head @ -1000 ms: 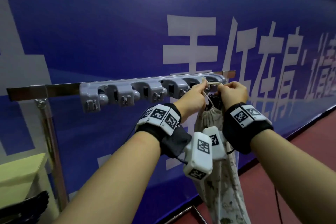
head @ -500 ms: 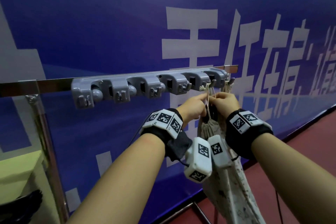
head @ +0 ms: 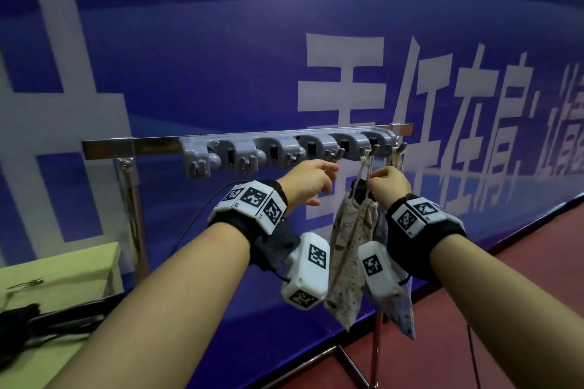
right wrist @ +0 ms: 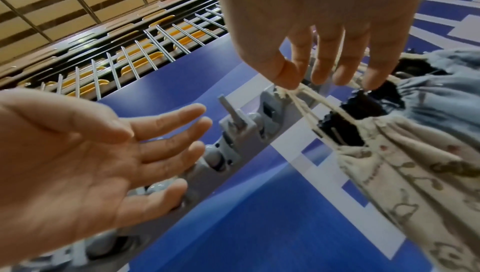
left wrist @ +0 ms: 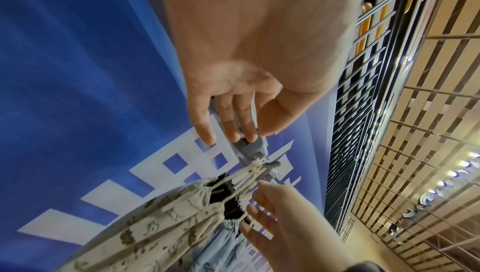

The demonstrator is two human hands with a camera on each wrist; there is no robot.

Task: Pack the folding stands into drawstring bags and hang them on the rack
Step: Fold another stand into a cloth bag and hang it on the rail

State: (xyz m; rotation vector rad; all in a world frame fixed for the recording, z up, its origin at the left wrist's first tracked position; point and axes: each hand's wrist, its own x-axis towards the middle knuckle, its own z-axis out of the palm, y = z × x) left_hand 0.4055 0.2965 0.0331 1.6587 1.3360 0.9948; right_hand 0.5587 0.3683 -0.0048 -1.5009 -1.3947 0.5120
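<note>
A grey hook rack (head: 284, 151) sits on a metal bar in front of a blue banner. A beige printed drawstring bag (head: 350, 246) hangs by its cord (right wrist: 306, 100) from a hook near the rack's right end. A black folding stand (right wrist: 340, 132) shows in its mouth. Behind it a pale blue bag (head: 401, 316) hangs from the last hook. My left hand (head: 311, 180) hovers to the left of the beige bag with straight fingers and holds nothing. My right hand (head: 387, 183) has relaxed fingers (right wrist: 322, 71) that touch the cords just below the hook.
Several hooks on the left part of the rack (right wrist: 233, 120) are bare. A metal post (head: 132, 205) carries the bar at the left. A yellow-green table (head: 63, 268) with black items (head: 19, 322) stands at the lower left. Red floor (head: 505, 325) lies to the right.
Both hands have let go of the cord, which now hangs on the hook. The left hand has moved off to the left and opened. The right hand's fingers have loosened at the cords.
</note>
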